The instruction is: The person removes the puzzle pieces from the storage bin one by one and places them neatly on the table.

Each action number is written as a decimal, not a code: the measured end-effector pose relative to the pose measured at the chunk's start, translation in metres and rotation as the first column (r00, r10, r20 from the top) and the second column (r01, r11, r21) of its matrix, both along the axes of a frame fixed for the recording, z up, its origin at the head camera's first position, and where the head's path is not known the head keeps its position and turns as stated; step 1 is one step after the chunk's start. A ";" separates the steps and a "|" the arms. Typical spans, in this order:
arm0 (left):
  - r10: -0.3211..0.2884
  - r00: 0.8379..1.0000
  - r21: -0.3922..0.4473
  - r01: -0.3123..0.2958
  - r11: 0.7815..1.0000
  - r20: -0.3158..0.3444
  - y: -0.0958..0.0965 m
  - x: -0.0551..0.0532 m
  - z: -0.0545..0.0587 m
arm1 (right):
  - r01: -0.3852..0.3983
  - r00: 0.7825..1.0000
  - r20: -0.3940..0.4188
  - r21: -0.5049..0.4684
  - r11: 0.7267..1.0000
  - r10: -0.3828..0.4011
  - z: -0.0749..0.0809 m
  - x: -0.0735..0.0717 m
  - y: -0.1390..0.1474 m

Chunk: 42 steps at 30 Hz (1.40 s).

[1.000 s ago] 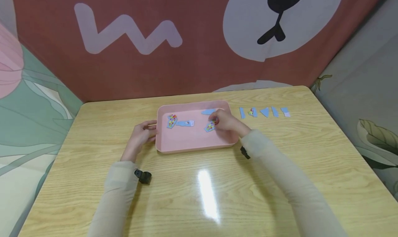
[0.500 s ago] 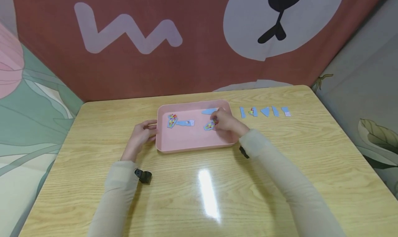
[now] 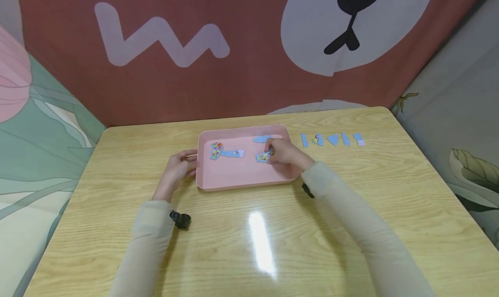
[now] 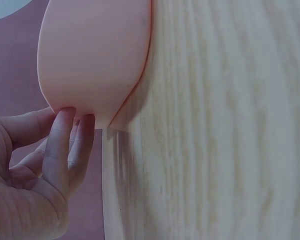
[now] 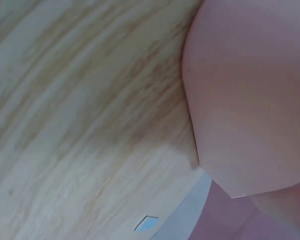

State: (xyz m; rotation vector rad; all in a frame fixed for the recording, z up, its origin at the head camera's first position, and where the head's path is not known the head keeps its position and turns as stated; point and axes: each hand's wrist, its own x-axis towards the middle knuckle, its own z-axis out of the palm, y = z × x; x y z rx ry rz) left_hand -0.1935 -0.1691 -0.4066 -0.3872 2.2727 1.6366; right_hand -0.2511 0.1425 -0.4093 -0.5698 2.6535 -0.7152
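Note:
A shallow pink tray [image 3: 226,175] sits on the table. My left hand [image 3: 176,169] touches its left end; in the left wrist view the fingertips of the left hand [image 4: 45,170] rest against the tray wall [image 4: 95,60]. Inside the tray's right part, my right hand [image 3: 286,152] pinches a blue puzzle piece with a multicoloured pattern [image 3: 262,157], partly hidden by the fingers. Behind it lies a plain blue piece [image 3: 262,139]. On the left, a colourful piece [image 3: 216,150] lies beside a long blue piece [image 3: 232,153]. In the right wrist view the tray wall [image 5: 245,115] hides most of the hand.
To the right of the tray, several blue pieces lie in a row on the wooden table [image 3: 218,253], among them a narrow strip [image 3: 304,140], a triangle [image 3: 333,139] and one with a pale corner [image 3: 359,139]. A printed curtain [image 3: 249,85] hangs behind the table.
The multicoloured piece in my right hand has turned slightly, its left end now lying flatter across the tray. My left hand stays at the tray's end.

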 end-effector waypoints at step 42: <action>0.000 1.000 0.000 0.000 1.000 0.000 0.002 0.000 0.000 | 0.273 0.951 0.248 -0.400 0.875 -0.183 0.021 -0.001 0.092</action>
